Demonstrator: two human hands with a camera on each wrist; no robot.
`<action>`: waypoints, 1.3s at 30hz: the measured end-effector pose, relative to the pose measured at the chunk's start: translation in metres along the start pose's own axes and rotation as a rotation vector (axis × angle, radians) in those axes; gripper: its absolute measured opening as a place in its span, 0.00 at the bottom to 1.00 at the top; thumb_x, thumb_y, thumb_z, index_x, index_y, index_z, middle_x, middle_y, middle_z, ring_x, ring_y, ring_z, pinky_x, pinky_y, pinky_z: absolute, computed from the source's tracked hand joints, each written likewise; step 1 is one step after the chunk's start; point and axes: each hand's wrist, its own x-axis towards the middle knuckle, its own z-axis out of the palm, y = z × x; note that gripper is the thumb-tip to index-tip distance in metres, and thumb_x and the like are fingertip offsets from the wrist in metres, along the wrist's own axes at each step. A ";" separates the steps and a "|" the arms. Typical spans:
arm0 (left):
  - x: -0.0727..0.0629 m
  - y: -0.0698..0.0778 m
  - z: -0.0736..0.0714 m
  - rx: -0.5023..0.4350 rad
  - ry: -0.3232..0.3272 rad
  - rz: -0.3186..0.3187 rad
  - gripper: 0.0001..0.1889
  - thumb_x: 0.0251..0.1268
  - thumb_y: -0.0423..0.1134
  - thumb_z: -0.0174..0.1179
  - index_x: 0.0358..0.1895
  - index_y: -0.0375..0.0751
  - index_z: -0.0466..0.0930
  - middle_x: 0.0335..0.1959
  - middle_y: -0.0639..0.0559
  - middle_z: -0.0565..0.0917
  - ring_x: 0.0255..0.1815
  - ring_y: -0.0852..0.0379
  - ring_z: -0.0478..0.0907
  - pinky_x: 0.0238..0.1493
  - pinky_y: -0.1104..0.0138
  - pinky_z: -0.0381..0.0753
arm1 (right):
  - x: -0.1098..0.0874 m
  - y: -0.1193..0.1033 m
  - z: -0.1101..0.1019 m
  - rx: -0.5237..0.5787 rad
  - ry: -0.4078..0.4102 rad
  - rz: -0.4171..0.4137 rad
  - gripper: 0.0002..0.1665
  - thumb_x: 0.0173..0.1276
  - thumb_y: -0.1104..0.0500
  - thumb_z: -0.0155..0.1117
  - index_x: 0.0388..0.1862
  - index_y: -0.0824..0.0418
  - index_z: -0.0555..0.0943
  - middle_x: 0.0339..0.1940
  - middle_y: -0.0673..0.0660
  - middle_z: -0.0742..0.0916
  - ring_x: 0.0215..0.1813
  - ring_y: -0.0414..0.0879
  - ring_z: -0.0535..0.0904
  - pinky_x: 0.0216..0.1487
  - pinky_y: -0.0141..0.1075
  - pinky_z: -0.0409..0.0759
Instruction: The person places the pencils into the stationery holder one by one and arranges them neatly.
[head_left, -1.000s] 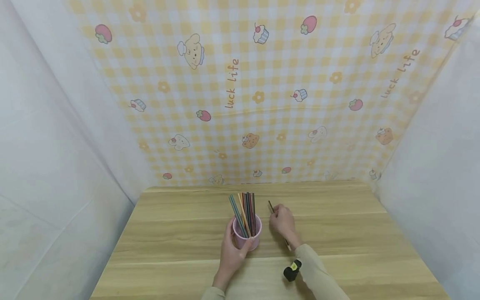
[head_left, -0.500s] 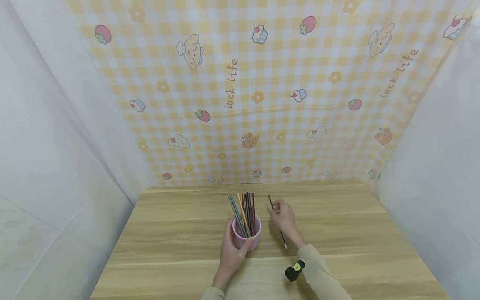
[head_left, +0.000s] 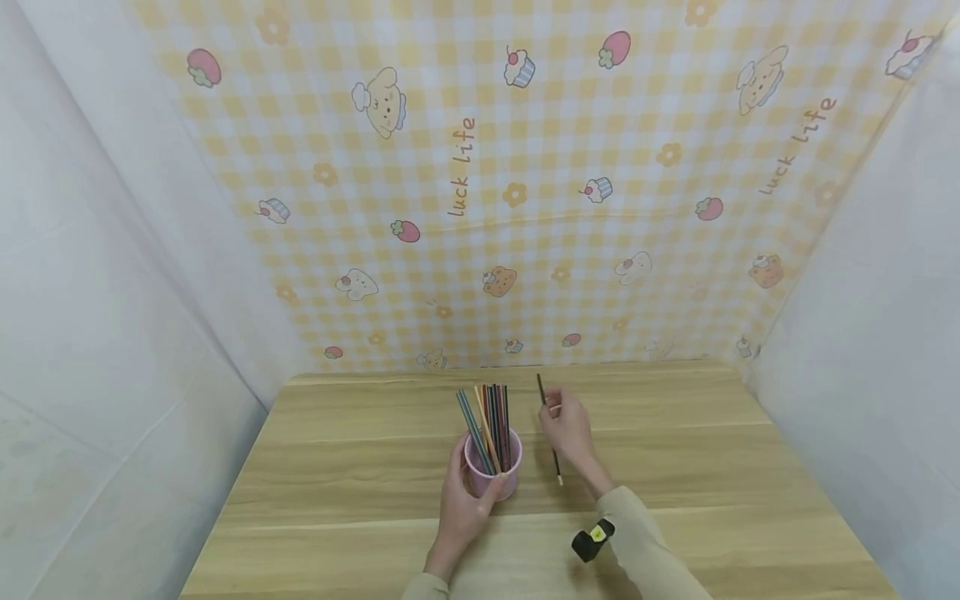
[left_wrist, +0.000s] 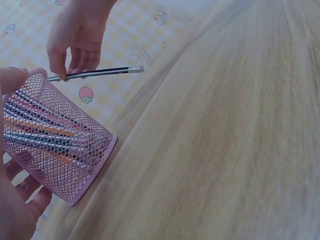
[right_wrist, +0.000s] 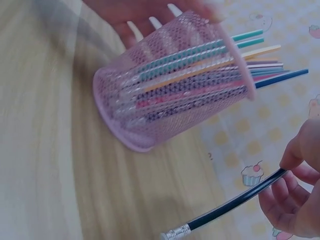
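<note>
A pink mesh pencil cup (head_left: 493,487) stands upright on the table, filled with several pencils (head_left: 491,421) in teal, orange, red and dark colours. My left hand (head_left: 465,508) grips the cup from its near left side, thumb at the front by the rim and fingers round the far side. To the right of the cup, my right hand (head_left: 567,429) pinches a dark pencil (right_wrist: 240,199) between thumb and fingers. That pencil has a silver ferrule with a pale eraser at its lower end, tilted toward me. In the left wrist view the pencil (left_wrist: 107,72) shows beyond the cup, off the table.
The wooden table (head_left: 345,467) reaches back to a yellow checked curtain (head_left: 517,250) with cartoon prints. White cloth walls (head_left: 877,275) close off both sides. A black wrist camera (head_left: 592,540) sits at my right wrist.
My right hand has raised the dark pencil and shifted it slightly away from me, its eraser end swinging left and standing steeper. The left hand and cup stay in place.
</note>
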 end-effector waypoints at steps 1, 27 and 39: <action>0.000 0.000 0.000 -0.002 0.001 0.002 0.44 0.56 0.37 0.74 0.76 0.43 0.61 0.69 0.43 0.76 0.69 0.43 0.75 0.72 0.45 0.72 | 0.000 -0.002 -0.001 0.010 0.005 -0.005 0.18 0.65 0.69 0.58 0.55 0.70 0.78 0.43 0.63 0.85 0.42 0.53 0.85 0.42 0.39 0.89; 0.001 0.006 -0.003 -0.004 -0.028 -0.054 0.45 0.56 0.38 0.74 0.77 0.45 0.60 0.70 0.44 0.75 0.69 0.44 0.74 0.73 0.45 0.71 | -0.006 -0.051 -0.020 0.136 0.054 -0.154 0.18 0.66 0.69 0.61 0.55 0.68 0.75 0.46 0.63 0.84 0.44 0.54 0.84 0.41 0.32 0.88; -0.001 0.003 -0.001 -0.009 -0.024 -0.054 0.45 0.58 0.41 0.73 0.77 0.47 0.60 0.71 0.45 0.74 0.71 0.45 0.73 0.74 0.44 0.69 | -0.010 -0.075 -0.025 0.207 0.088 -0.278 0.17 0.64 0.73 0.62 0.52 0.68 0.75 0.44 0.64 0.84 0.41 0.54 0.84 0.38 0.25 0.85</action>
